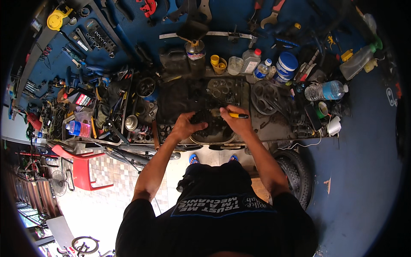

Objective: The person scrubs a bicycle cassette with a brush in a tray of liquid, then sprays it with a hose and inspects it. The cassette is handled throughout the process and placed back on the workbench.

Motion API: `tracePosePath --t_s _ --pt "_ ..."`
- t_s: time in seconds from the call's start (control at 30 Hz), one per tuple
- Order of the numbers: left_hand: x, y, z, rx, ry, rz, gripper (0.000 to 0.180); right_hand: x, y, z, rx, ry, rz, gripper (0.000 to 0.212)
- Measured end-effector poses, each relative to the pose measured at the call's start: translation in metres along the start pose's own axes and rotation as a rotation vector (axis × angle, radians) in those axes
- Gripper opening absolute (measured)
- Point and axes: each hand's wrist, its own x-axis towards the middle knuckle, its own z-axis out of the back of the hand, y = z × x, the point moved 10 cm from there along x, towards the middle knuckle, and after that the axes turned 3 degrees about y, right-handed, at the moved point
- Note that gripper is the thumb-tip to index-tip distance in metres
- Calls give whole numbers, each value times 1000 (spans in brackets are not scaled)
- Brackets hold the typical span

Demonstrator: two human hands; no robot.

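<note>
My left hand (187,127) is closed on the edge of a dark, round, toothed part that looks like a bicycle cassette (202,117), held over a shallow tray (231,140) at the bench's front edge. In my right hand (238,124) is a brush with a yellow and black handle (236,115). Its pale bristle end points left, close to the cassette; whether they touch is too dark to tell. Just beyond, small rings and loose metal parts (220,88) lie on a dark surface.
A crankset (264,97) lies right of the tray. Behind stand a bottle with a funnel (195,55), a grey red-capped bottle (251,61) and a blue-and-white tub (286,66). Tools crowd the left; tyres (295,175) lean below right. A red chair (83,169) stands left.
</note>
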Motion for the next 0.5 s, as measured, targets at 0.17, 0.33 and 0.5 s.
tracePosePath --t_s 0.17,0.33,0.5 --pt "10 -5 -8 -52 52 -32 45 0 10 -18 160 -42 84 30" --pt "7 -4 -6 -116 52 -26 50 -6 -13 9 42 -124 -12 40" --pt "11 -10 -2 -78 23 -35 48 -4 -32 -2 196 -146 -112 42"
